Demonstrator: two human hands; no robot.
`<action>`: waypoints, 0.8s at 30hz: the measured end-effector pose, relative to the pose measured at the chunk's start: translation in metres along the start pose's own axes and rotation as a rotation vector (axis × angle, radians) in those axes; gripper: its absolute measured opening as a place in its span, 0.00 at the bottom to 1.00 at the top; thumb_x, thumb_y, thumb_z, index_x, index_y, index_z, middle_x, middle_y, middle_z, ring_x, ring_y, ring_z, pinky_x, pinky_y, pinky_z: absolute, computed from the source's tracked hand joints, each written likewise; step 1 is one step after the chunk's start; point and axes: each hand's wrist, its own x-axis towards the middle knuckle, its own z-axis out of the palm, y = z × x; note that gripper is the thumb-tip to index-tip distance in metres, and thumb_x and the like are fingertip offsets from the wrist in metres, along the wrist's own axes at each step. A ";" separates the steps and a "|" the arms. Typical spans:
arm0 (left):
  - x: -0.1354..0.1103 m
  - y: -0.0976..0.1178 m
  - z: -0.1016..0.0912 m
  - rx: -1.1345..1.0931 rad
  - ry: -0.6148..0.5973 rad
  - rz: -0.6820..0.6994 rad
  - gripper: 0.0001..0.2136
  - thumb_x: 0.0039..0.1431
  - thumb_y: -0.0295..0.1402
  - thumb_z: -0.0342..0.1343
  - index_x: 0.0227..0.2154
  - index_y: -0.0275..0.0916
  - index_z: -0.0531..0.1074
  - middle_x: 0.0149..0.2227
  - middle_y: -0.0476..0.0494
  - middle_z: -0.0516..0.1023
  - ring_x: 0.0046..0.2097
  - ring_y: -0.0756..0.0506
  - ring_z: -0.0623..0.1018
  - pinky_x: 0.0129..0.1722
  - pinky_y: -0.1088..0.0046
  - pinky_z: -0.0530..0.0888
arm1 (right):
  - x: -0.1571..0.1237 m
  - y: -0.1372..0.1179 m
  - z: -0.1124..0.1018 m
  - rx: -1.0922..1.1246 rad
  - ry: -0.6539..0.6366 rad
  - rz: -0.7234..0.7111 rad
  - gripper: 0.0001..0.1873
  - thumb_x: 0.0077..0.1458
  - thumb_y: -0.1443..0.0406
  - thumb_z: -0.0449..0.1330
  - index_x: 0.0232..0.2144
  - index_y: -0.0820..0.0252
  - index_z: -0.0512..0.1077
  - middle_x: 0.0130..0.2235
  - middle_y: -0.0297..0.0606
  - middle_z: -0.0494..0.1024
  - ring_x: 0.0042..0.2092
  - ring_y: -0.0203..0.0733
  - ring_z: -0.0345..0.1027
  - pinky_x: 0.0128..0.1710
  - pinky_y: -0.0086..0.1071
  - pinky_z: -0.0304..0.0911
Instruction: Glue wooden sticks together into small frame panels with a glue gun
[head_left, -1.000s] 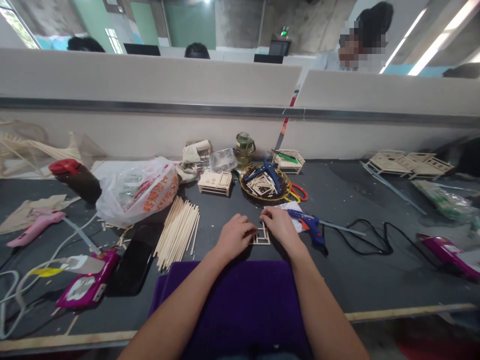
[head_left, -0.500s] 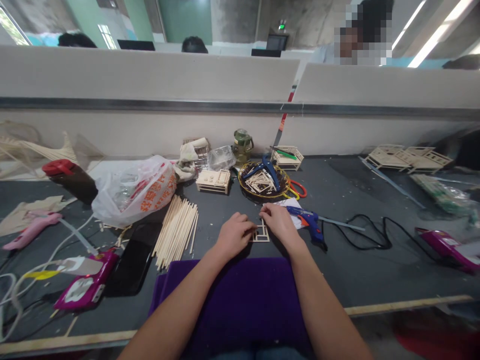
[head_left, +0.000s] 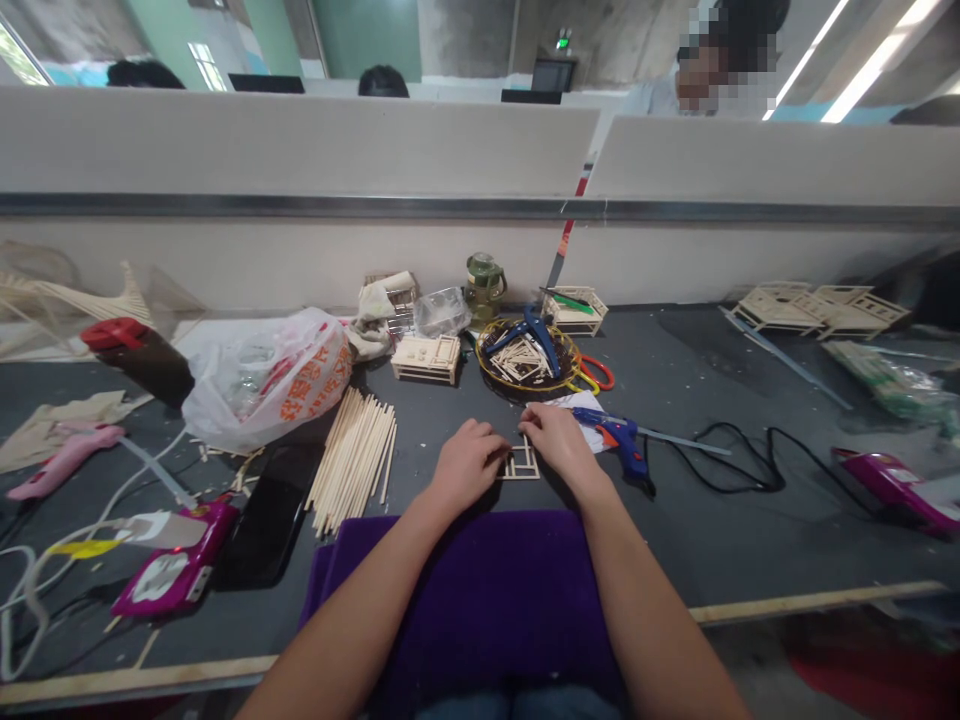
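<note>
A small flat frame of thin wooden sticks (head_left: 519,477) lies on the dark tabletop between my hands. My left hand (head_left: 466,465) is closed, its fingertips pinching the frame's left side. At the upper right corner, the closed fingers of my right hand (head_left: 556,440) grip the same frame, covering part of it. Just right of that hand rests a blue glue gun (head_left: 622,440) on white paper (head_left: 598,437). Left of my hands lies a pile of loose wooden sticks (head_left: 352,460). Behind them a round basket (head_left: 491,378) holds short sticks and a blue-handled tool (head_left: 541,340).
A folded purple cloth (head_left: 480,600) lies at the table's front. Leftward are a black phone (head_left: 262,520), a pink power strip (head_left: 169,575), a plastic bag (head_left: 262,385) and a bottle (head_left: 139,355). Small stick models (head_left: 426,358) stand behind. A black cable (head_left: 739,490) runs right.
Both hands stay at the frame with nearly the same grip. The whole view has shifted very slightly; nothing on the table has visibly moved.
</note>
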 end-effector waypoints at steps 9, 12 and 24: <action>0.000 -0.004 -0.002 0.007 0.020 -0.039 0.09 0.61 0.32 0.50 0.36 0.43 0.77 0.32 0.44 0.73 0.38 0.44 0.68 0.36 0.69 0.65 | 0.001 0.001 0.000 -0.005 0.001 -0.007 0.05 0.52 0.68 0.56 0.28 0.59 0.72 0.29 0.36 0.76 0.33 0.38 0.67 0.34 0.28 0.54; 0.000 -0.003 -0.003 0.043 -0.005 -0.047 0.10 0.62 0.32 0.49 0.37 0.43 0.76 0.33 0.44 0.74 0.39 0.44 0.68 0.36 0.69 0.65 | 0.001 0.001 0.000 -0.006 0.003 -0.007 0.04 0.52 0.68 0.56 0.28 0.59 0.72 0.29 0.36 0.76 0.32 0.38 0.67 0.33 0.28 0.54; 0.014 -0.004 0.003 0.132 -0.016 -0.028 0.07 0.60 0.36 0.53 0.35 0.42 0.75 0.34 0.46 0.73 0.40 0.45 0.67 0.37 0.70 0.64 | 0.002 0.003 0.003 -0.002 0.004 -0.010 0.04 0.52 0.69 0.57 0.28 0.59 0.72 0.28 0.35 0.76 0.32 0.38 0.67 0.33 0.28 0.53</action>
